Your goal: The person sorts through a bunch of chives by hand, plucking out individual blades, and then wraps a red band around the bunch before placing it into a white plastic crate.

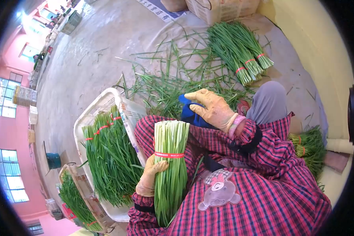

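Note:
My left hand point(150, 175), in a pale rubber glove, is wrapped round a bundle of garlic chives point(171, 157). The bundle stands upright with its pale cut ends on top, a red band point(169, 155) around it. In a similar glove, my right hand point(211, 108) is raised beyond the bundle, apart from it. Its thumb and fingers close about a dark blue object point(190, 114), whose kind I cannot make out; the hand partly hides it.
Banded bundles point(110, 157) fill a white basket point(79, 133) at left, with another basket point(69, 169) behind it. Loose chive leaves point(165, 88) litter the floor ahead. Several tied bundles point(240, 51) lie at upper right, and more chives point(308, 149) sit by the wall.

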`<act>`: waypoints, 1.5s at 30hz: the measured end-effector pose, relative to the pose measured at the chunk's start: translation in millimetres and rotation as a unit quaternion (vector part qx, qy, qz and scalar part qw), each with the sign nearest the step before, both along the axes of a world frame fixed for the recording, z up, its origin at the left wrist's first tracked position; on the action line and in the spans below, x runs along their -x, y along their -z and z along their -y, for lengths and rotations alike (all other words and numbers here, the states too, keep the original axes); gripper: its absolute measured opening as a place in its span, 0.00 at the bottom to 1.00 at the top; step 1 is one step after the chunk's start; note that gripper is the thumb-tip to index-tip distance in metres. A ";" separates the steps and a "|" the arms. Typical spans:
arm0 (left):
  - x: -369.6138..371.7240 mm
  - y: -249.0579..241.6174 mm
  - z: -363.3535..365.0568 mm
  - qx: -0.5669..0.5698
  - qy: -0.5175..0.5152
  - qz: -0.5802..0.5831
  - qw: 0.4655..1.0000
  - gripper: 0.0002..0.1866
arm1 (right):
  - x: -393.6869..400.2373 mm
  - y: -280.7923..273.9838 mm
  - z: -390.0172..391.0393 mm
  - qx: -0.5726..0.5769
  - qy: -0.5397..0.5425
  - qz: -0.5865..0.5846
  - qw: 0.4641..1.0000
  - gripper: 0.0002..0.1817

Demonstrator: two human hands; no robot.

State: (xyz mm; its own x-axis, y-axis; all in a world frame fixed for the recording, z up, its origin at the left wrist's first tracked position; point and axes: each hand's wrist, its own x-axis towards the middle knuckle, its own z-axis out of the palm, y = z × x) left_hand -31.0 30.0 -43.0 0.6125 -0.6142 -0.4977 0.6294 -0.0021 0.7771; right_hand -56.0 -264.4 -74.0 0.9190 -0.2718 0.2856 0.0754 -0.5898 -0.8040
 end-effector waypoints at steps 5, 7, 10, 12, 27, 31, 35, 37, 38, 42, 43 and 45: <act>-16.6 21.2 -21.0 -0.026 0.071 -0.034 0.997 0.35 | 17.8 -19.1 -4.6 -0.313 -0.207 -0.167 0.912 0.20; -4.3 -0.4 -7.7 0.013 0.043 -0.045 0.998 0.38 | 21.3 -23.9 -11.8 -0.244 -0.230 -0.153 0.930 0.21; 0.4 -15.1 -0.9 0.036 0.010 -0.065 0.997 0.41 | 20.2 -18.3 -23.4 -0.281 -0.246 -0.155 0.914 0.17; -1.9 -14.0 -4.9 0.087 0.032 -0.071 0.993 0.42 | 19.3 -14.1 -24.8 -0.463 -0.255 -0.222 0.819 0.11; 4.6 -9.8 -6.2 0.129 -0.014 -0.155 0.979 0.48 | 17.6 -11.4 -38.1 -0.465 -0.248 -0.198 0.827 0.08; 1.6 -4.6 -6.4 0.139 0.013 -0.133 0.981 0.49 | 13.3 -12.8 -28.5 -0.444 -0.162 -0.132 0.871 0.14; 4.2 -10.2 0.2 0.142 0.010 -0.151 0.978 0.50 | 18.4 -16.9 -42.1 -0.394 -0.263 -0.177 0.863 0.16; 5.0 -12.6 -0.6 0.153 0.007 -0.171 0.973 0.52 | 16.3 -11.2 -45.6 -0.454 -0.253 -0.199 0.831 0.10; 4.0 -11.5 -1.5 0.149 0.009 -0.171 0.974 0.52 | 14.1 -11.5 -43.2 -0.483 -0.253 -0.204 0.813 0.09; 3.5 -6.0 -0.7 0.226 0.011 -0.219 0.949 0.53 | 12.3 -16.3 -28.9 -0.574 -0.162 -0.149 0.789 0.13; 2.6 -0.4 0.1 0.291 0.016 -0.226 0.929 0.53 | 11.5 -16.7 -26.8 -0.547 -0.160 -0.146 0.809 0.15; -1.6 10.8 1.0 0.383 0.037 -0.234 0.893 0.55 | 11.9 -12.9 -29.9 -0.462 -0.185 -0.106 0.861 0.22</act>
State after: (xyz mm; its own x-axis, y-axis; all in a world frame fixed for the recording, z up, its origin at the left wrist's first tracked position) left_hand -29.4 28.9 -53.7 0.3916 -0.9141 -0.1052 0.9056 0.3626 0.2198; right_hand -67.9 -234.5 -61.1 0.9964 0.0300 -0.0796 -0.0851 0.3429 -0.9355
